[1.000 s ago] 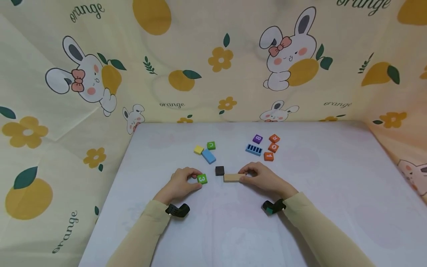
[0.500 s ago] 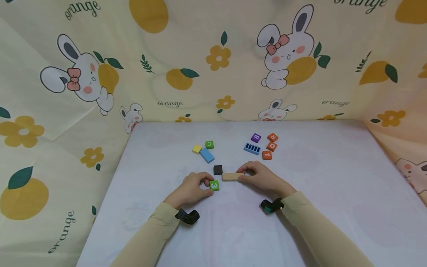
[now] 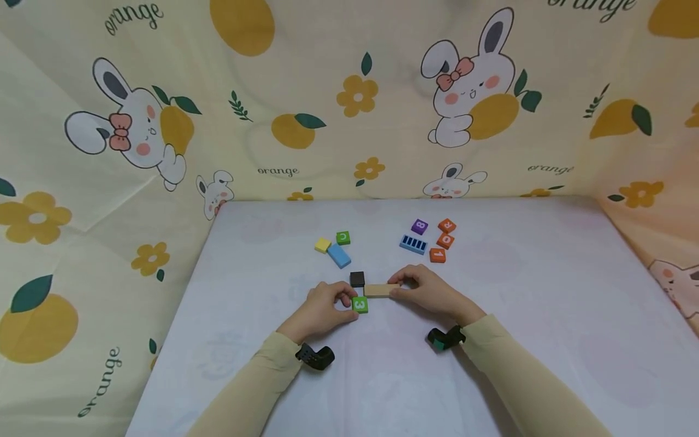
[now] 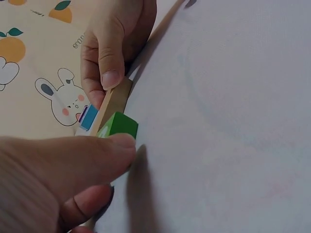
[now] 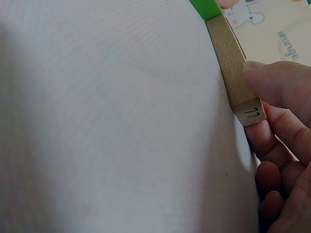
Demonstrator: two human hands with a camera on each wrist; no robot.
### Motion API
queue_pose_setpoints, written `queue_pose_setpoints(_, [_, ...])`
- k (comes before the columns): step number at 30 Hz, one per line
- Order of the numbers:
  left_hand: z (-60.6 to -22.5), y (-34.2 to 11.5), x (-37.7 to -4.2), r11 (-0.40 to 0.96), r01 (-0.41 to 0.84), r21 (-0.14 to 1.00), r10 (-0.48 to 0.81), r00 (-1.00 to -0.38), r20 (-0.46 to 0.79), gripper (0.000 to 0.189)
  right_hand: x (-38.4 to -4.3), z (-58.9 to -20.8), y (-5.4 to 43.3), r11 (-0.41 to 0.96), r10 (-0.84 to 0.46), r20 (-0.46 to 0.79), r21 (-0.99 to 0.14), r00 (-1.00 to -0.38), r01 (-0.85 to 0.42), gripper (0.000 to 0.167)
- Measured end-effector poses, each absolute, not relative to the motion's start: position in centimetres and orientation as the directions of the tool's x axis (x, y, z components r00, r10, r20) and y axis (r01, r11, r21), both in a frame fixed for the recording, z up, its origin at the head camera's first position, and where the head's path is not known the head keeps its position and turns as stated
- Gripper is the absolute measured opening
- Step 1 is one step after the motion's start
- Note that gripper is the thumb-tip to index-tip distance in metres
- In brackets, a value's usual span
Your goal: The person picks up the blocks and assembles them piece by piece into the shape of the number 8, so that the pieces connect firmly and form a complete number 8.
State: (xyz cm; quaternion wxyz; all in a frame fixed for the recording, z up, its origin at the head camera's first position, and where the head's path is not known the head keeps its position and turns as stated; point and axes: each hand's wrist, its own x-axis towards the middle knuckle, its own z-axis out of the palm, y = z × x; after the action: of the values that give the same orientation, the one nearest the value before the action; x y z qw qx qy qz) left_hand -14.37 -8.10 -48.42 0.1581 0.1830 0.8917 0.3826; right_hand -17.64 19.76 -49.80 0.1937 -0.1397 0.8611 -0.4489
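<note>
My left hand (image 3: 322, 309) pinches a green block (image 3: 360, 304) with a white 3 on top, thumb on its near side. In the head view it sits just in front of the left end of a plain wooden block (image 3: 375, 291). With thumb and fingers, my right hand (image 3: 428, 292) grips that long block by its right end. Dark markings show on the end face of the wooden block (image 5: 233, 68) in the right wrist view. Behind the wooden block's left end lies a black block (image 3: 357, 279). Seen from the left wrist, the green block (image 4: 121, 123) overlaps the wooden one.
Farther back on the white table (image 3: 491, 243) lie a yellow block (image 3: 323, 244), a blue block (image 3: 339, 255) and a green letter block (image 3: 343, 237). To the right are a blue barred block (image 3: 413, 244), a purple block (image 3: 419, 226) and orange blocks (image 3: 445, 241).
My left hand has moved right and slightly nearer with the green block, bringing it up to the wooden block's left end. My right hand keeps its hold in about the same place.
</note>
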Motion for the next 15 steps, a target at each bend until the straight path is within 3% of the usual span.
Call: queue_pose_setpoints(15, [-48.56,-8.05,-14.29,0.648,0.167,0.743,0.413,-0.897,-0.159,0.04,-17.55,-49.83,19.81,0.57,-0.403,-0.22,-0.82,-0.888,-0.055,0.02])
